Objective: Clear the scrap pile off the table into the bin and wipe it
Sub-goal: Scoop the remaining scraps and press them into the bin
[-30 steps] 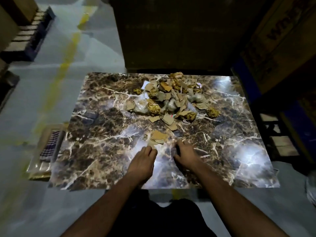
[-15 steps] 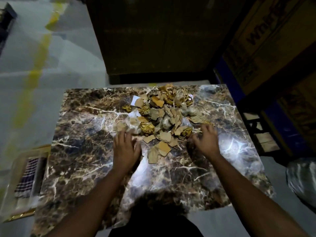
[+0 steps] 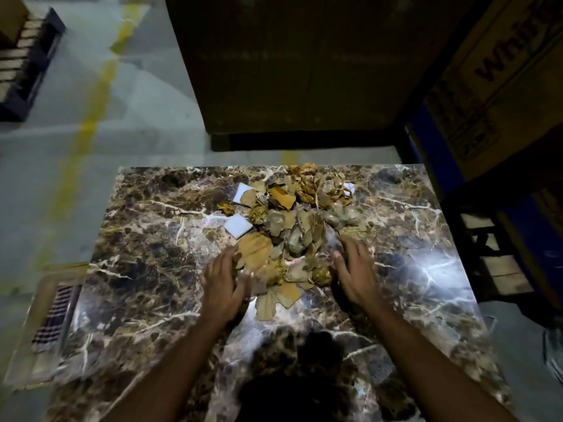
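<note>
A pile of scraps [image 3: 292, 226], torn brown cardboard, crumpled gold foil, clear plastic and white squares, lies on the far middle of the dark marble table [image 3: 146, 269]. My left hand [image 3: 224, 281] lies at the pile's near left edge, fingers spread and touching cardboard pieces. At the near right edge is my right hand [image 3: 353, 269], fingers spread and slightly bent against the scraps. Both hands flank the near part of the pile. A checked cloth [image 3: 53, 318] lies on a tray left of the table. The bin [image 3: 553, 351] shows only as a blurred rim at the right edge.
A big dark cardboard box [image 3: 292, 65] stands just beyond the table's far edge. Printed cartons [image 3: 499, 77] and a dark rack [image 3: 493, 254] crowd the right side. Grey floor with a yellow line [image 3: 88, 117] opens to the left, with a pallet [image 3: 27, 59] far left.
Both hands have moved forward from the near table onto the pile and drawn inward, bunching the near scraps together. The camera has tipped down and closer.
</note>
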### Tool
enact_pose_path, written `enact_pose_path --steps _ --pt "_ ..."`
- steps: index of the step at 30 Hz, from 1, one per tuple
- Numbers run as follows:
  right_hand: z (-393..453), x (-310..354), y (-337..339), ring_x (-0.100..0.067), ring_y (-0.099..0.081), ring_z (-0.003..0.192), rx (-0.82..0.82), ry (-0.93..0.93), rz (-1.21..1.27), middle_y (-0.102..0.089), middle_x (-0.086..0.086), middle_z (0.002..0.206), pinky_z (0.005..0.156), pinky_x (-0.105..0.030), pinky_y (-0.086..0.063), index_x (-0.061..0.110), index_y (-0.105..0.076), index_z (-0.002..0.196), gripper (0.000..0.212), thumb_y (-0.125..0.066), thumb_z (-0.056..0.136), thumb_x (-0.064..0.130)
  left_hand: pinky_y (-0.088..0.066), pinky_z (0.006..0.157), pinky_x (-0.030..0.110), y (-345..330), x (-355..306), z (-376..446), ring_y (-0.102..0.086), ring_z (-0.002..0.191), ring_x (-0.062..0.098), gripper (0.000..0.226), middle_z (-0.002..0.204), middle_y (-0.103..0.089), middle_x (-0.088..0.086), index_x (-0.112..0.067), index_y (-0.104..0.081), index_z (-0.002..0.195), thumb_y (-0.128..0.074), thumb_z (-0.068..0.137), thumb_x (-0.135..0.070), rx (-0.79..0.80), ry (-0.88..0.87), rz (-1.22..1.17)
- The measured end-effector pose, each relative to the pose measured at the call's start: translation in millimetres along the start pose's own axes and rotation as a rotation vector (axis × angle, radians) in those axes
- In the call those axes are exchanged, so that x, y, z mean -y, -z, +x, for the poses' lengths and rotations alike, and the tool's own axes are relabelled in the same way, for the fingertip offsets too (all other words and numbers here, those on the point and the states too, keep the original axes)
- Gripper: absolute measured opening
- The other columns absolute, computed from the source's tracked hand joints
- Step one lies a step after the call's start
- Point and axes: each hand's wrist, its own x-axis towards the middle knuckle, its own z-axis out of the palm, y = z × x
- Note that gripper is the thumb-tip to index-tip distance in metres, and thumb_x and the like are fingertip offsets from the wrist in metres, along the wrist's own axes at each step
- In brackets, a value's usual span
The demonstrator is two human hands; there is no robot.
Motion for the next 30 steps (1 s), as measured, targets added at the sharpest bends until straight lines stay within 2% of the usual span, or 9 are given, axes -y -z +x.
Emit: enact_pose_path --steps 4,7,11,13,15,17,21,26,30 --pt "61 8 38 -0.021 -0.047 0.111 -0.222 0.026 -0.043 -0.05 -0.009 0.125 0.093 -0.047 -0.048 0.018 -0.053 0.126 0.063 -0.025 0.095 0.065 -0.033 0.107 0.05 22 -2 52 -0.04 0.132 0.027 0.058 0.144 -0.05 0.006 -0.025 -0.044 0.144 -0.034 0.097 -0.057 -0.143 0.001 -0.034" --pt "132 22 62 -0.027 -0.047 0.119 -0.198 0.125 -0.094 -0.048 -0.01 0.131 0.096 -0.044 -0.044 0.024 -0.054 0.132 0.064 -0.032 0.09 0.067 -0.039 0.105 0.047 30 -10 119 -0.045 0.129 0.031 0.067 0.143 -0.05 0.011 -0.019 -0.043 0.146 -0.037 0.095 -0.061 -0.061 -0.025 -0.031" --pt "209 38 55 -0.042 -0.025 0.146 0.171 0.125 -0.246 -0.027 -0.007 0.161 0.114 -0.067 -0.025 0.052 -0.036 0.147 0.071 -0.037 0.083 0.082 -0.025 0.118 0.056 16 -22 181 -0.031 0.145 0.037 0.076 0.161 -0.034 0.009 -0.027 -0.03 0.156 -0.037 0.094 -0.07 0.111 -0.013 0.125" --pt "225 44 41 -0.047 -0.01 0.151 0.364 0.12 -0.336 -0.009 -0.003 0.17 0.116 -0.075 -0.011 0.064 -0.022 0.147 0.092 -0.028 0.064 0.102 -0.014 0.12 0.062 4 -32 187 -0.014 0.151 0.043 0.075 0.168 -0.016 0.007 -0.036 -0.02 0.158 -0.045 0.095 -0.068 0.218 0.038 0.175" --pt "228 48 29 -0.051 -0.005 0.151 0.477 0.123 -0.395 0.001 0.002 0.171 0.114 -0.078 -0.01 0.07 -0.013 0.145 0.103 -0.028 0.051 0.109 -0.009 0.118 0.067 -5 -42 182 -0.003 0.152 0.045 0.081 0.17 -0.004 0.005 -0.043 -0.013 0.158 -0.05 0.091 -0.07 0.316 0.033 0.204" --pt "220 49 21 -0.052 -0.007 0.15 0.497 0.137 -0.456 0.003 0.005 0.171 0.112 -0.079 -0.014 0.071 -0.011 0.145 0.094 -0.049 0.064 0.098 -0.007 0.118 0.069 -12 -49 172 -0.002 0.152 0.044 0.089 0.17 -0.001 0.003 -0.046 -0.01 0.157 -0.057 0.086 -0.072 0.345 -0.003 0.227" --pt "200 53 13 -0.045 -0.025 0.144 0.345 0.214 -0.457 -0.021 -0.002 0.164 0.107 -0.069 -0.036 0.058 -0.028 0.147 0.089 -0.077 0.073 0.067 -0.008 0.117 0.066 -20 -55 155 -0.005 0.151 0.039 0.099 0.169 -0.006 -0.001 -0.044 -0.013 0.158 -0.064 0.078 -0.076 0.299 -0.053 0.292" --pt "174 54 3 -0.028 -0.046 0.127 0.25 0.231 -0.21 -0.046 -0.003 0.142 0.103 -0.051 -0.047 0.046 -0.044 0.138 0.085 -0.091 0.067 0.042 -0.033 0.112 0.052 -26 -56 141 -0.025 0.141 0.028 0.082 0.154 -0.036 -0.001 -0.036 -0.038 0.15 -0.077 0.08 -0.051 0.149 -0.039 0.114" --pt "155 55 7 -0.016 -0.045 0.117 0.246 0.258 -0.118 -0.053 -0.002 0.134 0.103 -0.044 -0.046 0.038 -0.048 0.137 0.081 -0.09 0.068 0.036 -0.042 0.105 0.045 -23 -58 132 -0.04 0.128 0.02 0.065 0.14 -0.051 0.0 -0.027 -0.055 0.136 -0.082 0.078 -0.019 0.055 -0.044 -0.039"
